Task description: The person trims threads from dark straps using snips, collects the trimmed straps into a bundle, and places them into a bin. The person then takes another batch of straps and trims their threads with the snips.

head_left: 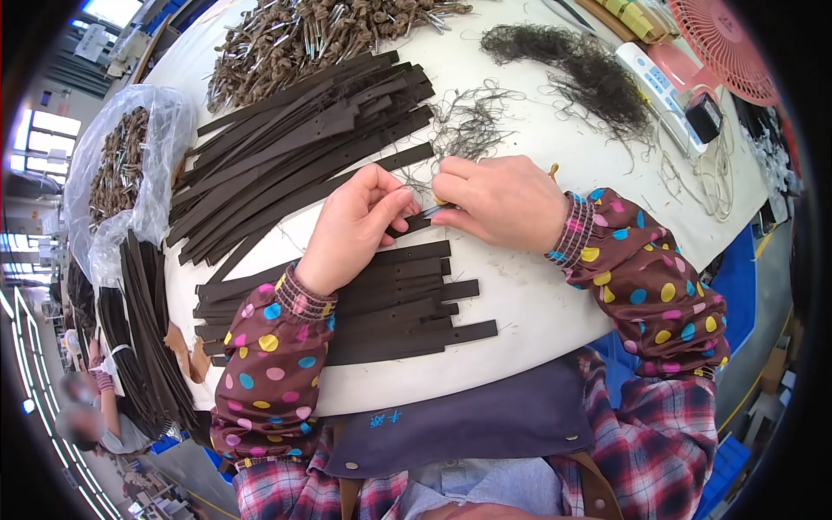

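At the centre of the table my left hand (360,221) pinches the end of a dark brown strip (414,224). Close against it on the right, my right hand (498,201) is closed round a small metal tool (431,211) whose tip points at the strip. Behind my hands lies a large pile of dark strips (286,139), with a tangle of loose thread (472,121) at its right. A smaller stack of strips (399,303) lies nearer my body, partly under my left forearm.
Knotted brown cords (295,43) are heaped at the back, and more fill a plastic bag (178,121) at the left. Black thread (581,69), a power strip (663,95) and a pink fan (724,39) are back right. Another person (121,425) is far left.
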Demonstrator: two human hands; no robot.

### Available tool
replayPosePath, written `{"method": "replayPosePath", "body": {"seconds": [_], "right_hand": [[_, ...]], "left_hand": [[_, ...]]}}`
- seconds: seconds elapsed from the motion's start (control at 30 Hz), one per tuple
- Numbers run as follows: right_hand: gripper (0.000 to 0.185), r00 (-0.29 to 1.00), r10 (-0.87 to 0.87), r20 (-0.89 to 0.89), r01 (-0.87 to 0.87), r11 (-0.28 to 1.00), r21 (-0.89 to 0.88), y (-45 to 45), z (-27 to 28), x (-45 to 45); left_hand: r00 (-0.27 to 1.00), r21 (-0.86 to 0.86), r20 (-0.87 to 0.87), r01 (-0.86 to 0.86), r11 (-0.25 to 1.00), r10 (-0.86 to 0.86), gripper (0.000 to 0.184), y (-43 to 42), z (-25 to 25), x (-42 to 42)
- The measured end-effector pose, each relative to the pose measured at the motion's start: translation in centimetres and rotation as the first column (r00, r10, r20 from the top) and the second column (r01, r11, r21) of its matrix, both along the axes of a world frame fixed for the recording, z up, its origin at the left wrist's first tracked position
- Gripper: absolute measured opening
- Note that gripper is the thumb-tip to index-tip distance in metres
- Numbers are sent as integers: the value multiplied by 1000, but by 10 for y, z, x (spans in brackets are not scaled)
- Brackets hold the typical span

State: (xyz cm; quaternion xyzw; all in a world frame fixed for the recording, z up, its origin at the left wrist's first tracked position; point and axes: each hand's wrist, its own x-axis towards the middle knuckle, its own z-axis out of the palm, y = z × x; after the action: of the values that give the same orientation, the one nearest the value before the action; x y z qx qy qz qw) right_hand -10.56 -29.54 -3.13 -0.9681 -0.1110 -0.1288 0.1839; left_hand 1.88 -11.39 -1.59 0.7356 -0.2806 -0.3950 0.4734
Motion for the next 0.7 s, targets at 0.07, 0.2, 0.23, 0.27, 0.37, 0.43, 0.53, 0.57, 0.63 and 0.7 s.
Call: {"method": "replayPosePath", "body": {"seconds": [0.07,0.2,0.23,0.27,0.37,0.43,0.53,0.57,0.63,0.7], "right_hand": [[26,1000,-3,4,3,1000,-6,2,0,1],[26,1000,-7,31,7,1000,-6,4,-2,0],[26,999,-7,39,7,1000,-8,5,-2,0],[25,999,-14,29,14,1000,4,5,-2,0],[25,998,-59,-16,60,995,82,5,-3,1],[26,991,-109,-74,122,975,188,1,-3,2],[27,969,-205,-137,243,888,390,-10,-1,7],[29,955,-239,-176,290,876,385,-14,0,9],[32,968,-244,-65,249,883,397,-11,-3,10],[35,970,-238,43,205,906,371,-5,-5,13]], "left_hand": [[1000,-2,12,2,1000,-2,13,0,0,0],[999,8,41,5,1000,-5,14,-1,0,-1],[999,11,48,5,1000,-6,14,-1,1,-1],[999,12,50,-7,1000,6,14,-1,1,-2],[997,1,18,-71,998,71,13,-2,1,-1],[987,-17,-57,-153,988,152,13,-1,-2,2],[967,-111,-74,-251,962,243,17,0,0,0],[968,-102,133,-199,975,211,20,2,0,1],[844,-50,524,-101,994,112,25,11,0,5],[672,91,737,19,996,-81,30,20,9,2]]}}
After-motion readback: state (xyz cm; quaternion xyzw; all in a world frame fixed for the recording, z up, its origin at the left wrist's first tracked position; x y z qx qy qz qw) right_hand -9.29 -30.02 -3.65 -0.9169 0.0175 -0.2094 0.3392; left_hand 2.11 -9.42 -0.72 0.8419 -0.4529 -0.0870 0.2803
